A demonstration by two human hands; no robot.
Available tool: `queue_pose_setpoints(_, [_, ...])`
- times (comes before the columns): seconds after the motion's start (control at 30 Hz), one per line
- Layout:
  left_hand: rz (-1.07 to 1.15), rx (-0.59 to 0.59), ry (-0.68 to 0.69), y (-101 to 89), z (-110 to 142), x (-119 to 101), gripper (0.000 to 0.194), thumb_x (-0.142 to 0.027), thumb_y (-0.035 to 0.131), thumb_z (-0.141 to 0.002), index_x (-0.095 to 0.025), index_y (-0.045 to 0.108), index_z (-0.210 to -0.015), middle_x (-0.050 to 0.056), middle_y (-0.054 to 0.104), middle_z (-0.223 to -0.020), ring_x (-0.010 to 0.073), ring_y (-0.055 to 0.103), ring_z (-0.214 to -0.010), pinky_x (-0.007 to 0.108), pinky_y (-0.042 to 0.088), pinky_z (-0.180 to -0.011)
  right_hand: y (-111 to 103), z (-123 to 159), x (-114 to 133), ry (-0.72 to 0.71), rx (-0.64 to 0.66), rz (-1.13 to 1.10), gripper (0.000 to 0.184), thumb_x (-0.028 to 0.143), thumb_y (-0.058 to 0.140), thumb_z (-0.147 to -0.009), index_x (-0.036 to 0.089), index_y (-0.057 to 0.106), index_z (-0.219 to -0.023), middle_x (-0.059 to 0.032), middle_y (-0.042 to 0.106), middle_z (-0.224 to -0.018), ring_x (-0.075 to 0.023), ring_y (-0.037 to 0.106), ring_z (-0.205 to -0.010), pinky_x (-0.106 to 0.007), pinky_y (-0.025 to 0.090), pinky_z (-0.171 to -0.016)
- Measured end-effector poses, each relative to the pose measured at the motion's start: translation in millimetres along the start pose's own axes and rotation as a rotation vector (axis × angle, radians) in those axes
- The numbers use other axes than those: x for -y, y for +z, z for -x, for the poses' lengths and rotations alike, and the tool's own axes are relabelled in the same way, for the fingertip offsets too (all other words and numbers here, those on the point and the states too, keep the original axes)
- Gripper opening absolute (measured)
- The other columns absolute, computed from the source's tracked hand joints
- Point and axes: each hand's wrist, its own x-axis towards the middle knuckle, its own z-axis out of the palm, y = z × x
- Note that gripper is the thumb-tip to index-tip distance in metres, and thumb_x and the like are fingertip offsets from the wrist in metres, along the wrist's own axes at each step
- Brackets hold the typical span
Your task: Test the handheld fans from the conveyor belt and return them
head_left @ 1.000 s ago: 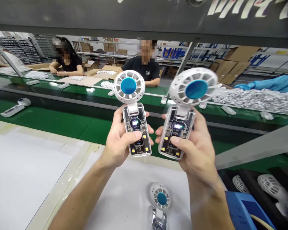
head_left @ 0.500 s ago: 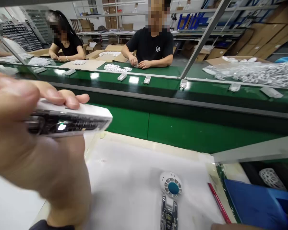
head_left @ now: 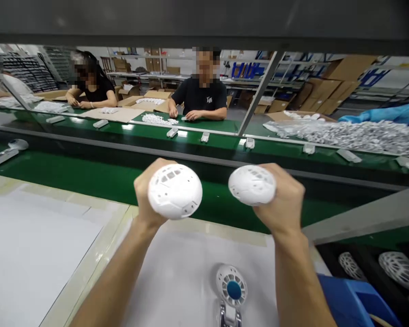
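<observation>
My left hand (head_left: 145,190) is closed around a white device whose rounded, oval head (head_left: 175,191) faces me, with small vents and holes in it. My right hand (head_left: 286,195) grips a similar white device with an oval head (head_left: 252,185). Both are held up over the green belt, a gap between them. The handles and most of my fingers are hidden behind the heads. Below, on the white work surface (head_left: 191,272), lies another device (head_left: 232,286) with a ring of openings and a blue disc in its head; its handle runs out of frame.
A green conveyor belt (head_left: 98,175) crosses in front, with a device (head_left: 7,154) on it at left. White casings (head_left: 205,136) line the far ledge. Two co-workers sit opposite, another at far left. A blue bin (head_left: 357,299) and white lattice parts (head_left: 397,268) stand at right.
My left hand has moved from close at the left to the middle, its device turned head toward me. My right hand has risen into view with a second device. The view has tilted up.
</observation>
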Motion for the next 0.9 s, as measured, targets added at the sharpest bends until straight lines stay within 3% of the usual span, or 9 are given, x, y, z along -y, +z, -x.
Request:
queue_pose_setpoints(0.07, [0.046, 0.026, -0.002, 7.5, 0.9, 11.7, 0.016, -0.017, 0.075, -0.076, -0.019, 0.065, -0.088, 0.002, 0.068, -0.085, 0.0168, 0.065, -0.076, 0.028, 0.053, -0.069, 15.1, 0.3, -10.4, -0.106, 0.061, 0.092, 0.013, 0.011, 0.058, -0.075, 0.018, 0.067, -0.083, -0.0081, 0.066, -0.092, -0.0203, 0.064, -0.077, -0.03, 0.049, -0.065])
queue_pose_setpoints(0.1, [0.07, 0.057, -0.028, 10.5, 1.7, 17.2, 0.014, -0.017, 0.074, -0.075, -0.019, 0.066, -0.086, 0.002, 0.069, -0.084, 0.0173, 0.065, -0.075, 0.028, 0.052, -0.067, 21.1, 1.5, -15.6, -0.081, 0.089, 0.079, 0.013, 0.012, 0.059, -0.074, 0.017, 0.067, -0.083, -0.009, 0.066, -0.095, -0.0205, 0.064, -0.079, -0.03, 0.05, -0.066])
queue_pose_setpoints(0.3, [0.129, 0.211, -0.353, 26.1, 17.0, 46.7, 0.018, -0.021, 0.075, -0.071, -0.014, 0.071, -0.087, 0.007, 0.072, -0.085, 0.0231, 0.069, -0.082, 0.03, 0.054, -0.072, 48.8, 14.6, -41.6, 0.399, 0.24, -0.125, 0.023, 0.023, 0.068, -0.067, 0.016, 0.07, -0.089, -0.0091, 0.07, -0.098, -0.0248, 0.067, -0.087, -0.033, 0.051, -0.074])
queue_pose_setpoints(0.43, [0.146, 0.26, -0.613, 39.8, 26.7, 62.5, 0.036, -0.036, 0.08, -0.072, -0.012, 0.07, -0.098, 0.01, 0.074, -0.093, 0.0268, 0.07, -0.09, 0.034, 0.055, -0.079, 68.3, 25.5, -61.1, 0.574, 0.296, -0.151, 0.04, 0.036, 0.074, -0.075, 0.011, 0.07, -0.106, -0.0118, 0.075, -0.105, -0.028, 0.071, -0.098, -0.034, 0.055, -0.082])
queue_pose_setpoints(0.57, [0.196, 0.38, -0.788, 49.1, 34.6, 76.4, 0.049, -0.048, 0.074, -0.076, -0.014, 0.062, -0.109, 0.011, 0.073, -0.101, 0.0241, 0.07, -0.087, 0.035, 0.056, -0.08, 82.7, 36.3, -78.6, 0.73, 0.421, -0.102, 0.034, 0.033, 0.07, -0.087, 0.008, 0.068, -0.11, -0.0113, 0.076, -0.104, -0.024, 0.073, -0.096, -0.034, 0.057, -0.082])
queue_pose_setpoints(0.77, [0.149, 0.529, -0.895, 57.7, 56.6, 108.3, 0.048, -0.052, 0.061, -0.078, -0.017, 0.052, -0.109, 0.011, 0.069, -0.107, 0.0243, 0.068, -0.096, 0.036, 0.054, -0.086, 86.6, 43.4, -87.1, 0.843, 0.604, 0.223, 0.03, 0.035, 0.066, -0.098, 0.014, 0.065, -0.12, -0.0097, 0.066, -0.121, -0.0233, 0.065, -0.111, -0.047, 0.053, -0.1])
queue_pose_setpoints(0.9, [-0.024, 0.589, -0.868, 57.6, 64.4, 126.5, 0.053, -0.063, 0.051, -0.081, -0.017, 0.053, -0.107, 0.011, 0.067, -0.105, 0.0278, 0.066, -0.098, 0.04, 0.054, -0.086, 80.6, 40.0, -72.8, 0.899, 0.733, 0.396, 0.031, 0.037, 0.065, -0.098, 0.014, 0.065, -0.119, -0.0105, 0.064, -0.127, -0.0243, 0.063, -0.114, -0.047, 0.053, -0.1])
